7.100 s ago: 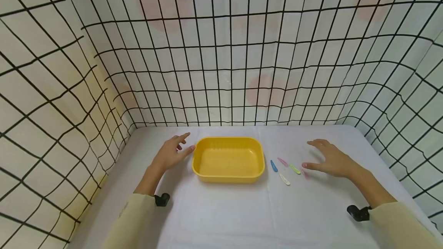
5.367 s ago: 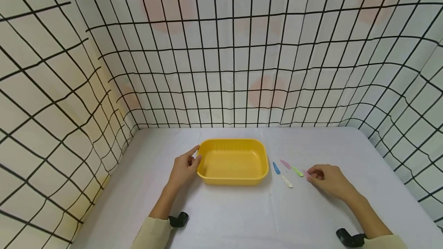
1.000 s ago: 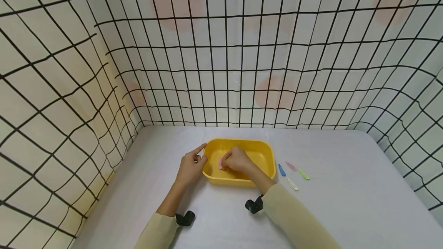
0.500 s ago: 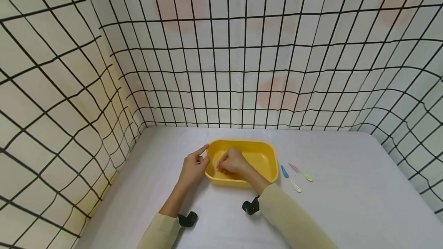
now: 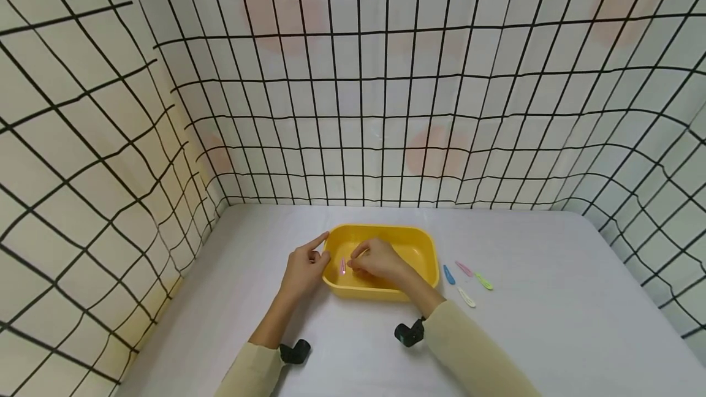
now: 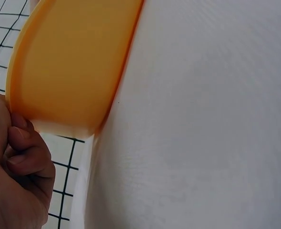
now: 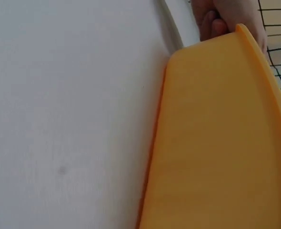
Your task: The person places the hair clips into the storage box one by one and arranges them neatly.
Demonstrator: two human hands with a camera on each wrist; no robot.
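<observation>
Take the tray as your dial, with twelve pointing away from you. The yellow tray (image 5: 358, 292) is a smooth, glossy, plastic-looking rounded rectangle with a soft lip, resting on the table (image 5: 353, 354). Your left hand (image 5: 304, 269) holds its rim at nine o'clock, index finger stretched toward ten, thumb against the lip, the other fingers curled in; your left wrist view shows them tucked close to the tray's plain, gently curved outer wall.

Your right hand (image 5: 379, 257) is over the tray's middle, its fingers loosely bent and its fingertips just clear of the pink clip (image 5: 342, 266). That clip, slim and shiny, lies in the tray toward nine o'clock, pointing roughly from twelve to six.

Outside the tray, between three and four o'clock, lie four slender teardrop clips: the blue clip (image 5: 449, 274) nearest the wall, the second pink clip (image 5: 463, 268), the green clip (image 5: 483, 281) farthest out, and the white clip (image 5: 466, 297) closest to you. The green and white ones show narrow loops.

White fabric with faint creases covers the table. At twelve, a black grid (image 5: 360, 80) of slightly wavy lines crosses a pale backdrop with blurred peach-coloured rounds.
</observation>
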